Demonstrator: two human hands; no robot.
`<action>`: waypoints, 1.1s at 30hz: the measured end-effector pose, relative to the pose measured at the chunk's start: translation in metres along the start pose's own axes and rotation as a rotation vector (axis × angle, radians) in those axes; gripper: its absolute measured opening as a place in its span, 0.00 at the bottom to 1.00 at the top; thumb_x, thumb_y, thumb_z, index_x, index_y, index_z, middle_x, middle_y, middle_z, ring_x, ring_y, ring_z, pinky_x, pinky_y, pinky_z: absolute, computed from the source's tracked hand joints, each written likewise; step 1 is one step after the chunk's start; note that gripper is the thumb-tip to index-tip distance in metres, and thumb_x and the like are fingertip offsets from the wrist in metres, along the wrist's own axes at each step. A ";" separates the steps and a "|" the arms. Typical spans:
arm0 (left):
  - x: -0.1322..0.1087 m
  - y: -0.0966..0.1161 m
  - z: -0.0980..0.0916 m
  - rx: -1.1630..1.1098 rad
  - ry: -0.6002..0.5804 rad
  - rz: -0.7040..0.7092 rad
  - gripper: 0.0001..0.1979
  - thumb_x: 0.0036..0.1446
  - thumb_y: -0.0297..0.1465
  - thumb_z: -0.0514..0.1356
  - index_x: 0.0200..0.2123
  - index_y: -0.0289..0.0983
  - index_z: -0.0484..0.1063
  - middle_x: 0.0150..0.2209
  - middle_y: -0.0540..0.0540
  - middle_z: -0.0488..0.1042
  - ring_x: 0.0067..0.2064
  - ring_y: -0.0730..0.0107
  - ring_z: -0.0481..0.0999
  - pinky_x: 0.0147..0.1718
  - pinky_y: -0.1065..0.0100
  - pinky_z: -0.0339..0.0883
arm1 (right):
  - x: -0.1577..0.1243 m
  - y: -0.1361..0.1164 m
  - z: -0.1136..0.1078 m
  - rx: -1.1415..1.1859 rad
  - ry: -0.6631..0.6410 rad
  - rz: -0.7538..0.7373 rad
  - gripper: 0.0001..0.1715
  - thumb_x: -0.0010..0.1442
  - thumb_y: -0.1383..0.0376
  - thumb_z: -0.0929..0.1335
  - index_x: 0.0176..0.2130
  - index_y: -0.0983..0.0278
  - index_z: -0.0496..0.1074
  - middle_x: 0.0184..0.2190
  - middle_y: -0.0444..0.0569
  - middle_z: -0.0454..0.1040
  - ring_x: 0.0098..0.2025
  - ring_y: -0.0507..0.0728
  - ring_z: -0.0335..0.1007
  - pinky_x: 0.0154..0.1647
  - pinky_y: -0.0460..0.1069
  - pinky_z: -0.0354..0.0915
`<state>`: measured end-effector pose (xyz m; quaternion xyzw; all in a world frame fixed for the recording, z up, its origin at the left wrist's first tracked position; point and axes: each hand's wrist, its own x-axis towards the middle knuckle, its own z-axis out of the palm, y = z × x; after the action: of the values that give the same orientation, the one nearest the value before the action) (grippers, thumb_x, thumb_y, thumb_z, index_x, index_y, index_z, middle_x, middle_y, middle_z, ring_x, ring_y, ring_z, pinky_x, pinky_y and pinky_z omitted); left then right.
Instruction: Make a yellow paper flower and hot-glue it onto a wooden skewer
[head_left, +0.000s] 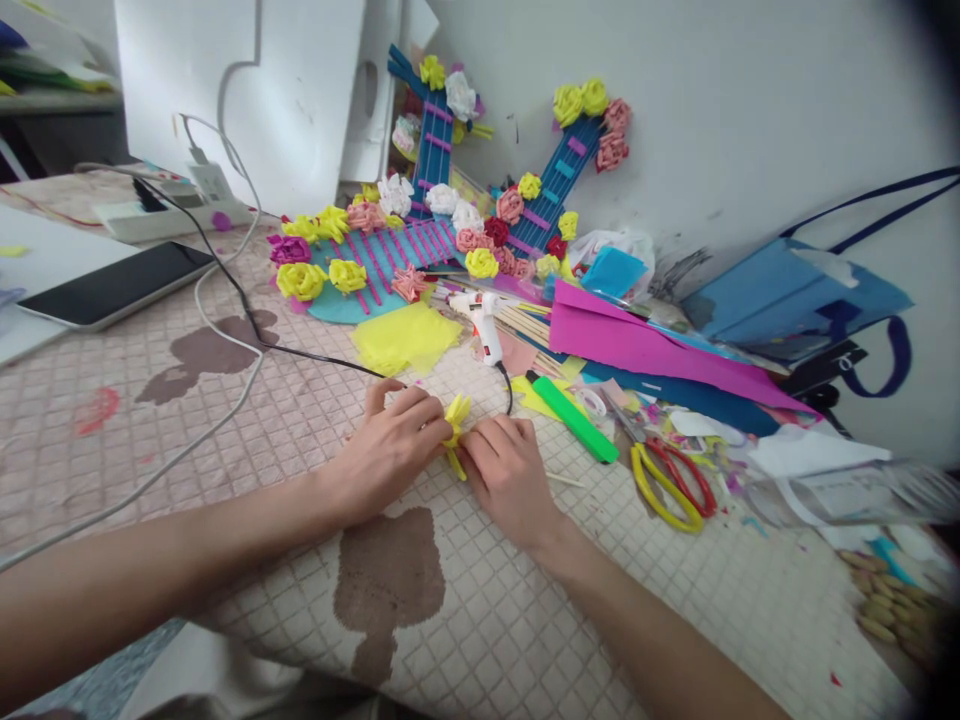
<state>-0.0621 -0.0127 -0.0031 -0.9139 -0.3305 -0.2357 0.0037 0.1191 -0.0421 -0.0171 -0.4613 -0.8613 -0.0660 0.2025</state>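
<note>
My left hand (pixel 394 445) and my right hand (pixel 508 470) meet over a small yellow paper flower (pixel 455 418) on the quilted pink cover (pixel 225 420). Fingers of both hands pinch the folded yellow strip, whose loose tail sticks out below between them. Just beyond lies a sheet of yellow paper (pixel 405 338) and a white glue gun (pixel 484 322) with its black cord running toward my hands.
Blue woven paper frames decked with paper roses (pixel 420 235) lean against the wall. To the right lie magenta paper sheets (pixel 637 345), a green marker (pixel 577 418), yellow-red scissors (pixel 671 480) and a blue bag (pixel 795 300). At left are a phone (pixel 112 285), a power strip (pixel 169 210) and cables.
</note>
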 end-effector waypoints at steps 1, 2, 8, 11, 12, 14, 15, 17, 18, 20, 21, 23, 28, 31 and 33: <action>0.000 0.000 0.000 0.004 -0.006 0.001 0.06 0.62 0.27 0.53 0.32 0.37 0.68 0.34 0.47 0.71 0.40 0.64 0.66 0.47 0.55 0.50 | 0.000 0.000 0.000 0.004 0.000 0.009 0.10 0.63 0.70 0.61 0.30 0.64 0.67 0.29 0.48 0.68 0.35 0.57 0.59 0.36 0.53 0.52; 0.000 0.000 0.000 0.008 -0.011 0.000 0.06 0.62 0.27 0.53 0.32 0.36 0.68 0.33 0.47 0.71 0.39 0.64 0.66 0.48 0.55 0.50 | -0.001 0.000 0.000 0.012 0.000 0.020 0.10 0.63 0.69 0.61 0.30 0.64 0.67 0.29 0.48 0.68 0.35 0.57 0.59 0.36 0.53 0.53; 0.000 -0.001 -0.001 0.003 -0.017 -0.026 0.09 0.63 0.27 0.52 0.31 0.36 0.68 0.32 0.48 0.69 0.39 0.65 0.65 0.48 0.55 0.49 | -0.008 0.003 -0.003 0.073 0.016 0.094 0.07 0.62 0.65 0.64 0.32 0.64 0.67 0.33 0.49 0.69 0.39 0.58 0.60 0.39 0.53 0.55; 0.000 -0.003 -0.002 -0.031 -0.033 -0.033 0.07 0.62 0.29 0.54 0.31 0.36 0.68 0.33 0.49 0.70 0.40 0.65 0.66 0.48 0.56 0.48 | -0.012 0.006 -0.004 0.061 0.012 0.106 0.07 0.62 0.66 0.63 0.31 0.64 0.66 0.32 0.49 0.69 0.38 0.58 0.60 0.39 0.53 0.56; 0.000 -0.004 -0.003 -0.046 -0.037 -0.038 0.07 0.62 0.29 0.54 0.31 0.36 0.68 0.33 0.49 0.70 0.40 0.65 0.66 0.47 0.56 0.48 | -0.012 0.006 -0.004 0.056 0.011 0.104 0.07 0.62 0.67 0.63 0.31 0.64 0.66 0.32 0.49 0.69 0.38 0.58 0.60 0.39 0.52 0.56; 0.000 -0.005 -0.003 -0.073 -0.049 -0.053 0.05 0.61 0.30 0.55 0.32 0.36 0.68 0.34 0.49 0.70 0.41 0.64 0.65 0.46 0.57 0.49 | -0.012 0.006 -0.004 0.051 0.010 0.098 0.08 0.62 0.67 0.63 0.30 0.64 0.66 0.31 0.49 0.69 0.38 0.58 0.60 0.39 0.52 0.56; -0.001 -0.006 -0.003 -0.079 -0.057 -0.059 0.05 0.61 0.29 0.56 0.32 0.37 0.68 0.34 0.49 0.70 0.41 0.64 0.65 0.45 0.58 0.49 | -0.012 0.006 -0.004 0.051 0.013 0.097 0.08 0.62 0.66 0.63 0.30 0.64 0.66 0.31 0.49 0.69 0.37 0.57 0.60 0.39 0.52 0.57; -0.001 -0.006 -0.004 -0.076 -0.069 -0.066 0.04 0.61 0.29 0.56 0.32 0.37 0.68 0.34 0.49 0.70 0.42 0.64 0.65 0.44 0.58 0.49 | -0.012 0.005 -0.004 0.057 0.019 0.097 0.09 0.62 0.66 0.63 0.30 0.64 0.66 0.31 0.49 0.69 0.37 0.57 0.61 0.39 0.52 0.57; -0.001 -0.006 -0.003 -0.070 -0.072 -0.066 0.05 0.61 0.29 0.56 0.32 0.37 0.68 0.34 0.49 0.70 0.41 0.64 0.65 0.44 0.58 0.49 | -0.012 0.005 -0.004 0.061 0.023 0.098 0.09 0.62 0.66 0.63 0.30 0.64 0.66 0.31 0.49 0.69 0.37 0.57 0.61 0.39 0.52 0.57; -0.002 -0.005 -0.003 -0.058 -0.069 -0.064 0.05 0.61 0.29 0.55 0.32 0.36 0.68 0.34 0.48 0.69 0.41 0.64 0.65 0.44 0.58 0.49 | -0.012 0.005 -0.004 0.072 0.032 0.100 0.08 0.62 0.66 0.63 0.30 0.64 0.66 0.31 0.49 0.69 0.37 0.57 0.61 0.39 0.52 0.57; -0.002 -0.005 -0.003 -0.054 -0.066 -0.062 0.06 0.61 0.29 0.55 0.31 0.36 0.68 0.33 0.48 0.69 0.41 0.64 0.65 0.45 0.58 0.49 | -0.012 0.004 -0.004 0.078 0.034 0.102 0.08 0.62 0.67 0.63 0.30 0.64 0.66 0.31 0.49 0.69 0.38 0.57 0.61 0.39 0.52 0.57; -0.002 -0.004 -0.003 -0.050 -0.058 -0.056 0.07 0.62 0.30 0.55 0.31 0.36 0.68 0.33 0.48 0.69 0.41 0.64 0.65 0.45 0.58 0.49 | -0.011 0.004 -0.004 0.088 0.033 0.106 0.08 0.62 0.67 0.63 0.31 0.64 0.67 0.31 0.49 0.69 0.38 0.57 0.61 0.39 0.52 0.58; -0.001 -0.003 -0.005 -0.043 -0.053 -0.045 0.09 0.63 0.28 0.52 0.31 0.36 0.68 0.32 0.48 0.69 0.40 0.65 0.64 0.46 0.57 0.48 | -0.013 0.005 -0.007 0.069 0.002 0.113 0.10 0.63 0.66 0.62 0.30 0.64 0.66 0.31 0.50 0.69 0.37 0.58 0.61 0.39 0.53 0.60; -0.001 -0.005 -0.006 -0.056 -0.047 -0.051 0.09 0.63 0.27 0.51 0.31 0.36 0.68 0.33 0.48 0.70 0.40 0.65 0.65 0.47 0.56 0.48 | -0.020 0.017 -0.016 0.097 -0.023 0.073 0.09 0.62 0.69 0.61 0.31 0.64 0.67 0.30 0.49 0.69 0.37 0.57 0.62 0.39 0.52 0.61; -0.001 -0.008 -0.006 -0.080 -0.040 -0.053 0.08 0.63 0.28 0.52 0.32 0.36 0.68 0.33 0.48 0.70 0.41 0.65 0.65 0.47 0.56 0.47 | -0.028 0.032 -0.024 0.155 -0.014 0.048 0.07 0.61 0.70 0.62 0.32 0.64 0.67 0.31 0.49 0.69 0.36 0.56 0.64 0.39 0.51 0.62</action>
<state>-0.0703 -0.0085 0.0004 -0.9088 -0.3450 -0.2303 -0.0459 0.1658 -0.0526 -0.0093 -0.4650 -0.8541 0.0090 0.2329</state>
